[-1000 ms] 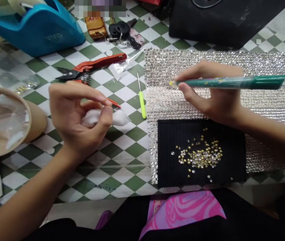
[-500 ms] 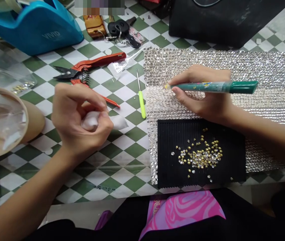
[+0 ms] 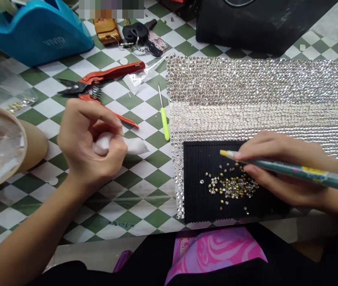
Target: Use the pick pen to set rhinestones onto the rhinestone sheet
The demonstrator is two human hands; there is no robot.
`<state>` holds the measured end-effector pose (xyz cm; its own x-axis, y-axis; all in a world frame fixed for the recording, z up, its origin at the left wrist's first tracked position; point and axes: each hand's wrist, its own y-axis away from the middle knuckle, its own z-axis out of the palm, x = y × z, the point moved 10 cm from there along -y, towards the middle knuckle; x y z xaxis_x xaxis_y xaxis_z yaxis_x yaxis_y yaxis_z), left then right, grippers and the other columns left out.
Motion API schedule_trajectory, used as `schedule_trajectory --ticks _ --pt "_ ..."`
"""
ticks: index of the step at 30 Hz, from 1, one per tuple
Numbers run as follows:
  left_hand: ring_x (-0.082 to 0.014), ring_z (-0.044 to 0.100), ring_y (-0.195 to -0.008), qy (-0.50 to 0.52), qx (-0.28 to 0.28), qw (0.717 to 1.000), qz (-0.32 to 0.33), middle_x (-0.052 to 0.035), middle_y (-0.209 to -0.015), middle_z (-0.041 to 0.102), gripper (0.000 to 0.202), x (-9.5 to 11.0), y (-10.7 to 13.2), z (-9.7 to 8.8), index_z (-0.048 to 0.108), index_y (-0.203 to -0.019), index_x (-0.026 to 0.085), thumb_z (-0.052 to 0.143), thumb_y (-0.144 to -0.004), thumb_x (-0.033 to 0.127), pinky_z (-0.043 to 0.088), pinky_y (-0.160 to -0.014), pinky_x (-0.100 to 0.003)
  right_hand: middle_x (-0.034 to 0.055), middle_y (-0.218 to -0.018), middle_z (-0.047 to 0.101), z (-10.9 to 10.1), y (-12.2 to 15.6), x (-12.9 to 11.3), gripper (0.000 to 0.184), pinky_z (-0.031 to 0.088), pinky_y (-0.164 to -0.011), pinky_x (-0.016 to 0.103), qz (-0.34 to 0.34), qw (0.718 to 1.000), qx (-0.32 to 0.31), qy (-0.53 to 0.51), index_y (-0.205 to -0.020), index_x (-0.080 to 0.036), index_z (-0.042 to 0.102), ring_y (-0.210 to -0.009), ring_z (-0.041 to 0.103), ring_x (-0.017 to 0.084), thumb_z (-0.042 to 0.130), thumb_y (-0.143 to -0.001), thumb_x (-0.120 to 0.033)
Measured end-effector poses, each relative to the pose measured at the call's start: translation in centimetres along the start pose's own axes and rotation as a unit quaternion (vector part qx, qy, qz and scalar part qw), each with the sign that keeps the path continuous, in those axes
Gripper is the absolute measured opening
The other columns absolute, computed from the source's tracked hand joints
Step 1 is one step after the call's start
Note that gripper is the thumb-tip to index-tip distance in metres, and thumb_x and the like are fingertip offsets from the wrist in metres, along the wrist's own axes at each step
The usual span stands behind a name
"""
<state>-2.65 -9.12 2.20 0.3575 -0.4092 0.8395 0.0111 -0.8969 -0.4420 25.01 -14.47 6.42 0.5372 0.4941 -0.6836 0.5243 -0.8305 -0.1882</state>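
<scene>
In my right hand (image 3: 288, 167) is a green pen-like stick (image 3: 294, 167) with a yellow-and-white tip, held over the black ribbed tray (image 3: 198, 206). Small gold-backed rhinestones (image 3: 237, 186) lie in a loose heap on that tray, below and left of the hand. The tray rests on the lower part of a sheet covered in rows of clear rhinestones (image 3: 246, 79). My left hand (image 3: 93, 139) is closed around a crumpled white wad (image 3: 136, 146), which looks like tissue or thin plastic; its end sticks out past the thumb.
Left of the sheet lies a yellow-green awl (image 3: 165, 123), with red-handled cutters (image 3: 109, 73) farther left. A paper cup (image 3: 36, 145) and a blue tape dispenser (image 3: 44, 35) stand at the left. Keys (image 3: 137, 31) and a black bag (image 3: 246, 28) sit at the back.
My right hand has moved from the upper left of the rhinestone sheet down and right to the black tray, carrying the stick. My left hand keeps its grip, nearly still.
</scene>
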Motion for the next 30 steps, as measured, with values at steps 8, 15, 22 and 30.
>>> schedule_trajectory --ticks 8,15,22,30 --pt "-0.0008 0.048 -0.053 0.032 -0.017 0.999 0.035 0.0048 -0.071 0.051 0.033 0.1 0.4 0.0 0.062 -0.084 0.021 0.058 -0.054 0.006 0.043 -0.042 -0.013 0.0003 -0.075 0.070 0.9 1.3 -0.9 0.018 0.052 -0.049 0.020 -0.037 0.999 -0.036 0.000 -0.106 -0.020 0.068 -0.062 0.067 0.009 0.060 -0.092 -0.011" --pt "-0.0027 0.058 -0.064 0.032 -0.035 0.999 0.007 0.0021 -0.077 0.055 0.025 0.4 0.5 0.6 0.056 -0.077 0.020 0.053 -0.057 0.005 0.044 -0.046 -0.013 0.0015 -0.078 0.073 1.2 0.9 -1.3 0.019 0.054 -0.056 0.019 -0.046 0.998 -0.018 0.035 -0.107 -0.019 0.071 -0.067 0.069 0.009 0.061 -0.093 -0.009" --pt "-0.0043 0.067 -0.075 0.030 -0.059 0.998 0.014 0.0009 -0.083 0.054 0.026 0.7 0.7 1.1 0.056 -0.087 0.019 0.053 -0.066 0.004 0.042 -0.048 -0.013 0.0018 -0.078 0.071 1.2 1.5 -1.1 0.022 0.056 -0.064 0.020 -0.045 0.999 0.003 0.023 -0.107 -0.017 0.070 -0.071 0.066 0.009 0.063 -0.090 -0.003" --pt "-0.0038 0.065 -0.075 0.007 -0.066 0.996 0.053 -0.0012 -0.084 0.054 0.034 1.2 0.8 1.5 0.061 -0.086 0.018 0.066 -0.090 0.052 0.044 -0.046 -0.012 0.0029 -0.077 0.069 1.6 1.5 -1.1 0.020 0.056 -0.063 0.022 -0.054 0.998 -0.006 0.012 -0.106 -0.014 0.070 -0.070 0.065 0.010 0.063 -0.090 -0.004"
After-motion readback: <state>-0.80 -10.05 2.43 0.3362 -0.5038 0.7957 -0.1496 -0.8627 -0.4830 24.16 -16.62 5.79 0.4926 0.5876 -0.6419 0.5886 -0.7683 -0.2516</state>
